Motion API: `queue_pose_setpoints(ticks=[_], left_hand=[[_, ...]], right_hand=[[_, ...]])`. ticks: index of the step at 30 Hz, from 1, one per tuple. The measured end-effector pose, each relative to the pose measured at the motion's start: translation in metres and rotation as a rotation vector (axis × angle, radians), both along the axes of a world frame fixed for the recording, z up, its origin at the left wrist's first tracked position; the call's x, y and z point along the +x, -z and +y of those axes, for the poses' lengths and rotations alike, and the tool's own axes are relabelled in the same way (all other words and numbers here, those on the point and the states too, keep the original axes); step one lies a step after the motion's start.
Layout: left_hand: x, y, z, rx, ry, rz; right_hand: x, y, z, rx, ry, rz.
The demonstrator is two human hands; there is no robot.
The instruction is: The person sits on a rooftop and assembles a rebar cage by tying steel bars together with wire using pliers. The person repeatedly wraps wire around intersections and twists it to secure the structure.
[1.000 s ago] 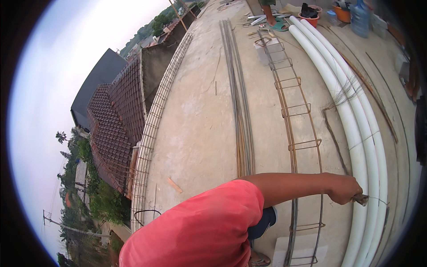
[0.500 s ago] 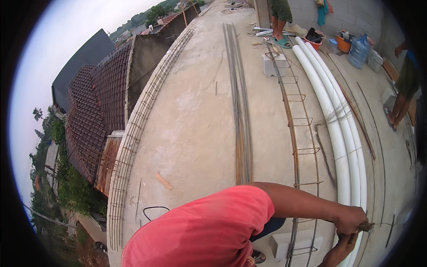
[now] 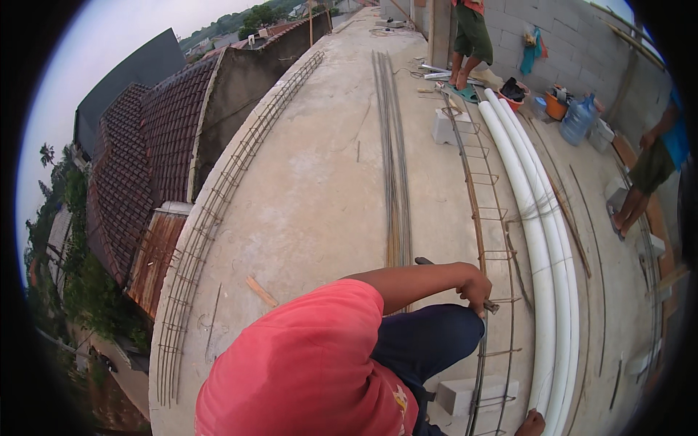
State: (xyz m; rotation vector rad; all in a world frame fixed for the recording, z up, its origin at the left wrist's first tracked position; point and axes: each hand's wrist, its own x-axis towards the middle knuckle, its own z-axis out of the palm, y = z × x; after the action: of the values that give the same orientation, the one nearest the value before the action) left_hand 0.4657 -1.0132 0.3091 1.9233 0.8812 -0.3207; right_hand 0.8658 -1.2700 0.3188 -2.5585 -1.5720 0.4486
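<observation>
My left hand (image 3: pixel 475 289) is closed around a dark metal hand tool, apparently pincers (image 3: pixel 492 307), above my bent knee. Its jaw end points right, over the long rebar frame (image 3: pixel 497 256). What seems to be its dark handle end (image 3: pixel 423 261) shows behind my forearm. Low at the bottom edge, my right hand (image 3: pixel 533 423) has its fingers drawn together against the white pipes (image 3: pixel 542 305). Whatever it pinches is too small to make out. Thin wire (image 3: pixel 536 211) binds the pipes farther up.
White blocks (image 3: pixel 452 125) prop the rebar frame. Loose steel rods (image 3: pixel 392 160) lie left of it, and a rebar cage (image 3: pixel 218 211) follows the roof edge. Two people stand ahead, near a doorway post and at right. Buckets (image 3: pixel 556 107) and a water jug (image 3: pixel 578 120) line the wall.
My hands have separated. The left has moved left and up with the tool, while the right has dropped to the bottom edge beside the pipes. My view has also shifted.
</observation>
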Motion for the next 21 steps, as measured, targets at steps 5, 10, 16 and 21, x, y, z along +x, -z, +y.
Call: queue_pose_setpoints(ticks=[5,10,16,21], left_hand=[[-0.027,-0.01,-0.017,-0.225,-0.215,-0.169],[-0.017,0.0,-0.02,0.14,-0.056,-0.41],[-0.026,-0.075,-0.095,0.324,0.095,-0.408],[-0.068,-0.095,-0.161,0.231,0.122,-0.482]], right_hand=[[-0.009,0.024,-0.021,-0.036,0.053,-0.024],[0.021,0.053,-0.032,0.141,-0.011,-0.059],[0.049,0.077,-0.05,0.201,-0.071,-0.192],[0.07,0.09,-0.061,0.06,0.035,-0.113]])
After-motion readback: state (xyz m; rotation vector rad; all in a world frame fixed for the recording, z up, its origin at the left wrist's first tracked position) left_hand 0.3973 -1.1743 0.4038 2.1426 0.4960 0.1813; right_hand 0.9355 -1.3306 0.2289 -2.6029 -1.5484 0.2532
